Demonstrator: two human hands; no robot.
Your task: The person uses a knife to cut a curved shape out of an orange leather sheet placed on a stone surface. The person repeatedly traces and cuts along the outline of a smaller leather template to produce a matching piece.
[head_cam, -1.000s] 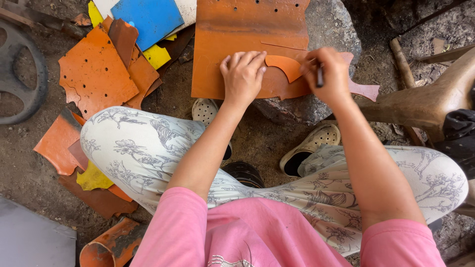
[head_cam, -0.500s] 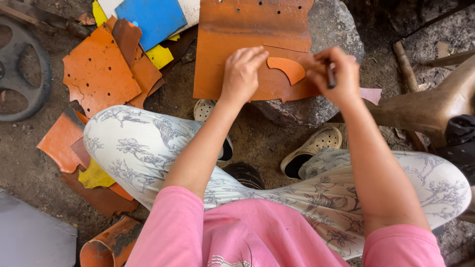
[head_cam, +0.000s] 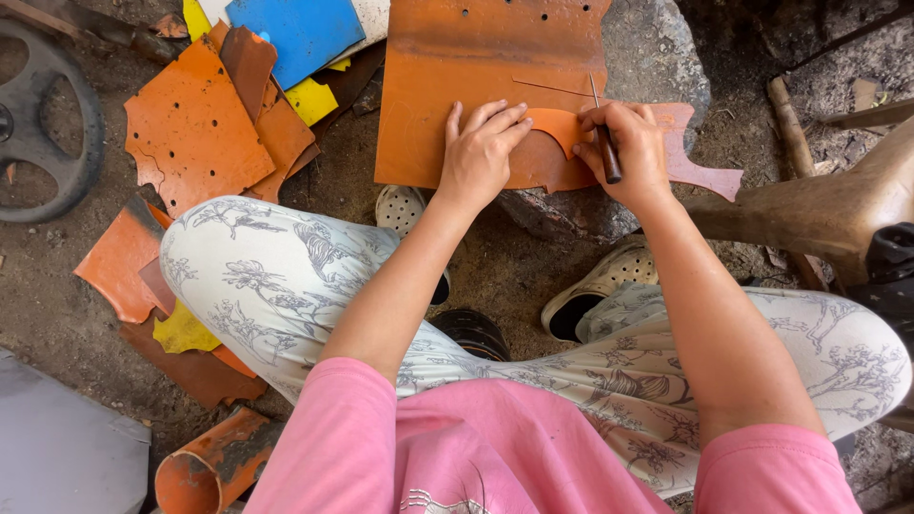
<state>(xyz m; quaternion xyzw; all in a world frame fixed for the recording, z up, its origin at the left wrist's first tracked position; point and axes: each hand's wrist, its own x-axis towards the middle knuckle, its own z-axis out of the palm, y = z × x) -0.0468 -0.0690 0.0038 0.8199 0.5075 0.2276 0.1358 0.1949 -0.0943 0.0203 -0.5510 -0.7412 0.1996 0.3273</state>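
— Fisted around the dark handle, the right hand (head_cam: 624, 152) held a thin pointed scribing tool (head_cam: 604, 143), its metal tip set on the big orange sheet (head_cam: 457, 86) just above the curved template (head_cam: 560, 127). That grip looked fully closed on the tool.

— And the other one?

— Left hand (head_cam: 479, 152) lay flat, fingers pressed together and stretched over the curved template, pinning it to the sheet. It pinched nothing; it only pushed down.

— Where did the sheet sit?

— Draped over a grey rock (head_cam: 657, 76), with its near edge hanging toward the person's knees. A pinkish cut piece (head_cam: 700, 167) stuck out from under the right hand.

— So what could have gone wrong?

— I judged the template the weak point. Only fingertips held it, so a hard pull of the tip along its edge could have nudged it and spoiled the traced line.

— Anything for the fingers?

— Yes. The left fingertips were just beside the point. If the tip had skipped off the template's rim, it could have run into them.

— And the sheet itself?

— It rested on a rounded, uneven rock, not a flat bed. Pressure near the overhang could have made it rock or slide toward the sandalled feet (head_cam: 595, 286).

— The scraps nearby?

— Orange and blue offcuts (head_cam: 205, 124) lay well apart on the dirt to the left, no bother.
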